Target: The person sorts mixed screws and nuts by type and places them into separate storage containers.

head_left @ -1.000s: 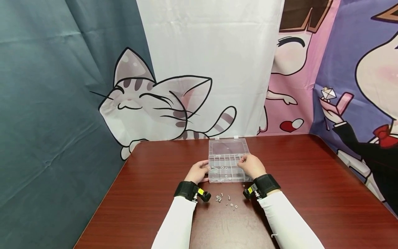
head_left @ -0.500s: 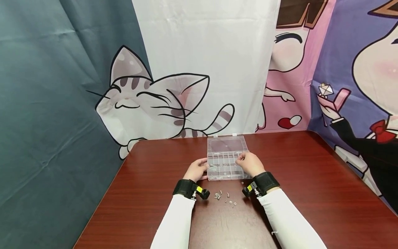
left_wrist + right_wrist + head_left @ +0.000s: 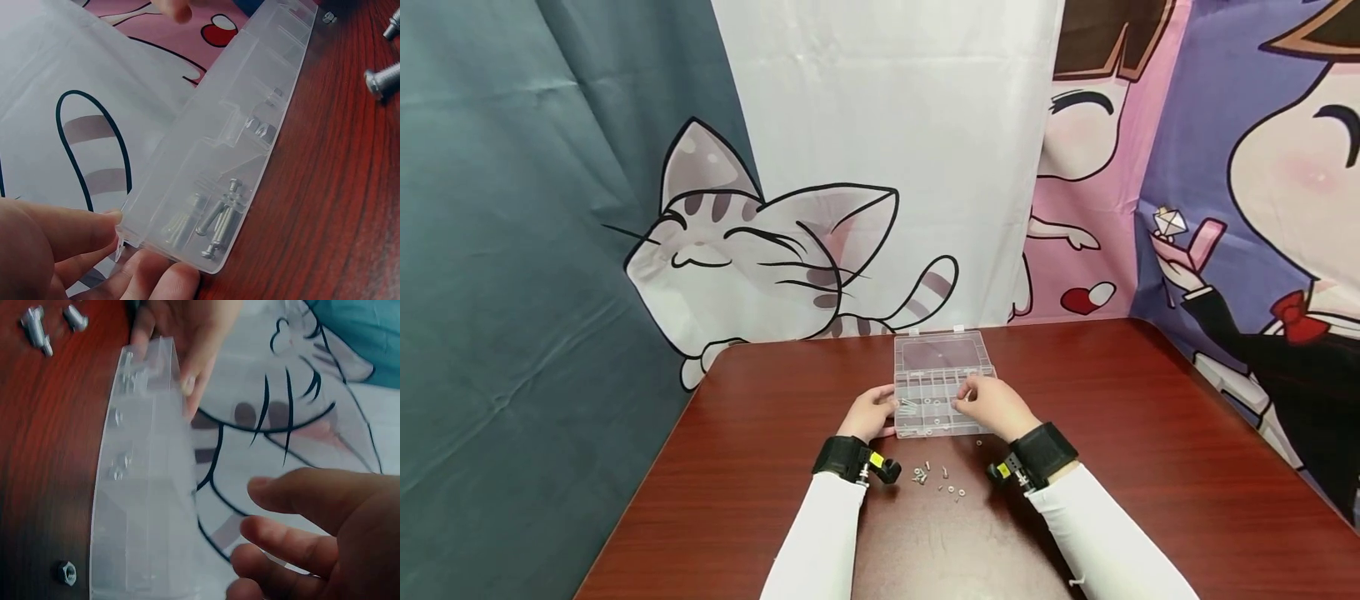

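Note:
A clear plastic compartment box stands on the table with its lid raised. My left hand grips its left side, thumb on the top edge and fingers curled against the side and below. Several long bolts lie in the compartment nearest that hand, and nuts show farther along. My right hand hovers over the box's right half. In the right wrist view its thumb and fingertips are apart, with nothing visible between them. Part of the right compartments is hidden behind this hand.
Several loose screws lie on the tabletop in front of the box, with small nuts to their right. A single nut sits close to the box's front edge. Printed cloth hangs behind the table.
My right hand has shifted slightly left over the compartments, and its fingers look a little looser. The left hand keeps its hold on the box. The head view has moved slightly.

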Demonstrator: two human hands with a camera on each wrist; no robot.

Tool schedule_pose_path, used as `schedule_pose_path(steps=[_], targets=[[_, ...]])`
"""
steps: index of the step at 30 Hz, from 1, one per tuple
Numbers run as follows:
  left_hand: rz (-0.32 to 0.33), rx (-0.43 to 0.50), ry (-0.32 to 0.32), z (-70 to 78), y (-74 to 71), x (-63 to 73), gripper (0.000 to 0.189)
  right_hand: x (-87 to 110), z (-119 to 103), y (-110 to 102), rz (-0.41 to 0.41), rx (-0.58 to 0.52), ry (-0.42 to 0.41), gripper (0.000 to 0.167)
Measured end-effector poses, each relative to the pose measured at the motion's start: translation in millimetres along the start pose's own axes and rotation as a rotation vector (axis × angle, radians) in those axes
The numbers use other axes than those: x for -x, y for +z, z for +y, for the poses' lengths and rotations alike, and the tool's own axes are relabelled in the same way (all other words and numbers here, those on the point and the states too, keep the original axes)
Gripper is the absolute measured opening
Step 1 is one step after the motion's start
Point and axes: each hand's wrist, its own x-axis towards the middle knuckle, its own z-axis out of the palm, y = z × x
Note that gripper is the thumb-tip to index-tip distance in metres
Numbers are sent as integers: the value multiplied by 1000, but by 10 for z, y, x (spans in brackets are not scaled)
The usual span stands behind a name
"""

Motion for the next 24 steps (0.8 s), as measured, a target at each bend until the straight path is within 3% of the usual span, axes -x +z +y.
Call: schedule_pose_path(steps=[12,18,24], targets=[[6,16,14,-9,1,45,44,376,-203,168,-72,129,-130,14],[8,19,9,-15,4,49,43,455,-256,248,-131,168,-121,22],[19,23,14,-7,-9,45,43,492,-303,321,-207,190,-168,37]])
